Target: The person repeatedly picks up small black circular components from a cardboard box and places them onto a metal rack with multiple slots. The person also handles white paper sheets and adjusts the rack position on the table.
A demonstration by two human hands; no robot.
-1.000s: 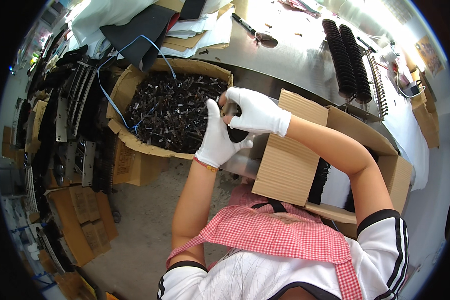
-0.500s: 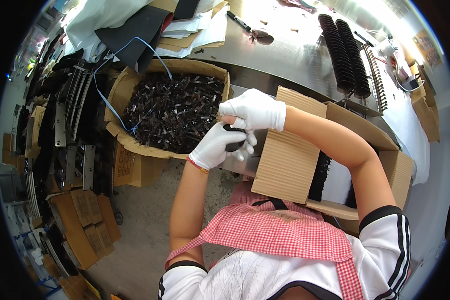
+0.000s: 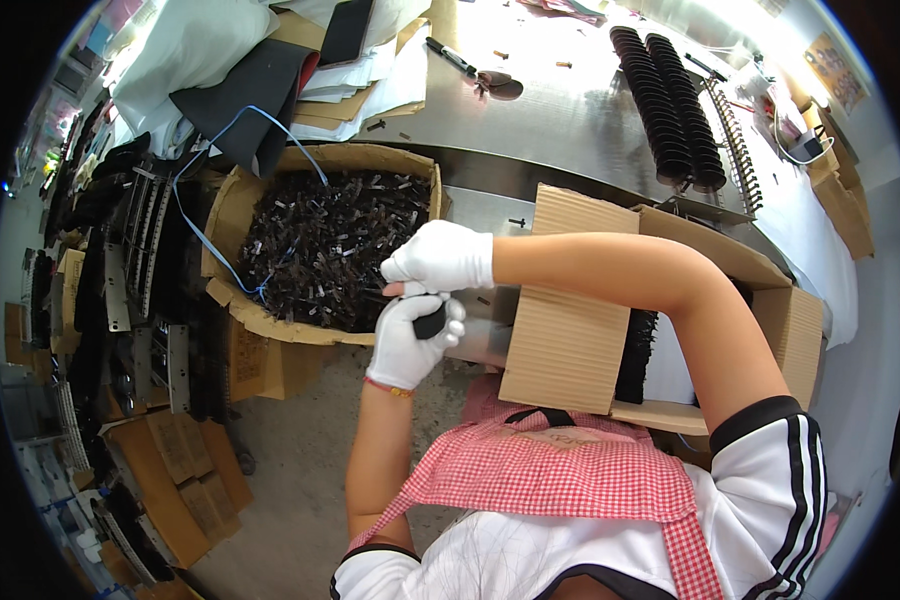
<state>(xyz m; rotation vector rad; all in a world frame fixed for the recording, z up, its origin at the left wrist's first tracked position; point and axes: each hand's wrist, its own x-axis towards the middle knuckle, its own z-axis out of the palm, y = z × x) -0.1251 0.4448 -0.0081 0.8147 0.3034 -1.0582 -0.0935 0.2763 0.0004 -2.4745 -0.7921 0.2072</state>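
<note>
In my gloved left hand [image 3: 398, 350], the fingers are curled round a flat, rounded black piece [image 3: 430, 322], partly covered by the glove. My gloved right hand [image 3: 443, 258] is closed just above it, its fingertips meeting the left hand's thumb side. Whatever the right fingers pinch is hidden. Both hands are at the right edge of a cardboard box [image 3: 222, 218] heaped with small dark strip-like pieces [image 3: 320, 235]. Under my right forearm stands an open carton [image 3: 568, 345] with its flap folded out and black bristly rows [image 3: 637, 355] inside.
Two long rows of dark discs [image 3: 660, 110] lie on the metal table [image 3: 560, 120], with a pen [image 3: 450, 57] and a brown oval piece [image 3: 500, 85]. Papers and a phone [image 3: 346, 32] are at the back. A blue strap [image 3: 192, 215] loops over the box. Black parts [image 3: 145, 250] crowd the left.
Both hands have moved left and slightly down together, closer over the box of small pieces. The black piece stays in my left hand. The whole view has shifted a little.
</note>
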